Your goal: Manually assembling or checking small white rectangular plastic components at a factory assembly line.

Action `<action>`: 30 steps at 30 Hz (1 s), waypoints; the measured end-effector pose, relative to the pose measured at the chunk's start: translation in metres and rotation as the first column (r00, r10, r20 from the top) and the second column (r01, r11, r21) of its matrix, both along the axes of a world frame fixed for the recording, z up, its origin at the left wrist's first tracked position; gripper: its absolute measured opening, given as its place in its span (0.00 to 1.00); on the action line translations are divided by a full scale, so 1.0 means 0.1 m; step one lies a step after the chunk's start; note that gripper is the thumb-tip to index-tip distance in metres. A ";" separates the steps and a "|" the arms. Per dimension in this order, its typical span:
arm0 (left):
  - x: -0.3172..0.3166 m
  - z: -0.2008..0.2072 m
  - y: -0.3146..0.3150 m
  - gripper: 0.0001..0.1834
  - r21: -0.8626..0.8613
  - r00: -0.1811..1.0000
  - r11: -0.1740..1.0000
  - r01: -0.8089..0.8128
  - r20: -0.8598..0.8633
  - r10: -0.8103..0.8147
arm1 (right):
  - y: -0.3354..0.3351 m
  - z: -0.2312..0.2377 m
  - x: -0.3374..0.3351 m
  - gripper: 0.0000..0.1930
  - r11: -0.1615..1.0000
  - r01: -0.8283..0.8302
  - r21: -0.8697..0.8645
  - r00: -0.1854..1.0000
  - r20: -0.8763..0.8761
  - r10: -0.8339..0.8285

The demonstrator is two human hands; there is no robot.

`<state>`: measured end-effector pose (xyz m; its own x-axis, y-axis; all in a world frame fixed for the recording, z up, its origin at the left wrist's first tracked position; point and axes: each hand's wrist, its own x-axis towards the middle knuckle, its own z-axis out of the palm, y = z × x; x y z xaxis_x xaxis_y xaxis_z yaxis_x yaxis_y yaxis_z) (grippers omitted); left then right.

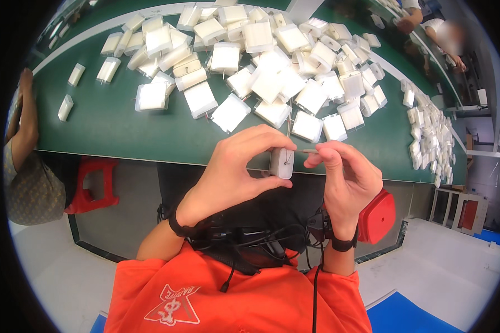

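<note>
My left hand [228, 166] grips a small white block in a translucent case [282, 165], thumb below and fingers above, just past the table's near edge. The block's narrow end is turned to the right and carries a small dark wire. Close beside it, my right hand [347, 180] pinches a thin, stick-like piece [309, 151] between thumb and fingers. That piece points left toward the block's end; whether it touches is too small to tell. A thin wire or lead stands up above the block.
Many similar cased white blocks [259, 36] lie heaped on the green table [111, 130], with more [422, 136] along the right. A pale raised strip curves behind the heap. Red stools [376, 216] stand below the table. Another person's arm [28, 119] is at the left; others work far right.
</note>
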<state>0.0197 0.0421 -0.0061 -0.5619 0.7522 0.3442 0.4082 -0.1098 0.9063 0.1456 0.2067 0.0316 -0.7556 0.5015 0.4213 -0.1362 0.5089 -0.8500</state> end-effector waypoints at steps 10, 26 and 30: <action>0.00 0.01 -0.01 0.29 -0.013 1.000 1.000 0.006 0.024 -0.006 | -0.01 0.04 -0.01 0.02 1.000 -0.003 0.023 1.000 0.030 0.002; 0.00 -0.02 -0.04 0.28 -0.002 1.000 1.000 0.012 0.029 -0.012 | 0.01 0.26 -0.31 0.02 0.991 -0.133 0.031 0.955 0.270 0.120; 0.04 -0.01 -0.01 0.30 0.010 0.998 1.000 -0.001 0.067 0.001 | 0.04 0.20 -0.17 0.03 0.999 0.037 -0.013 0.998 0.050 -0.036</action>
<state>0.0236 0.0407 -0.0073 -0.5846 0.7483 0.3133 0.3470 -0.1184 0.9304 0.1289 0.2104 0.0518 -0.7567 0.5347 0.3763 -0.0751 0.5006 -0.8624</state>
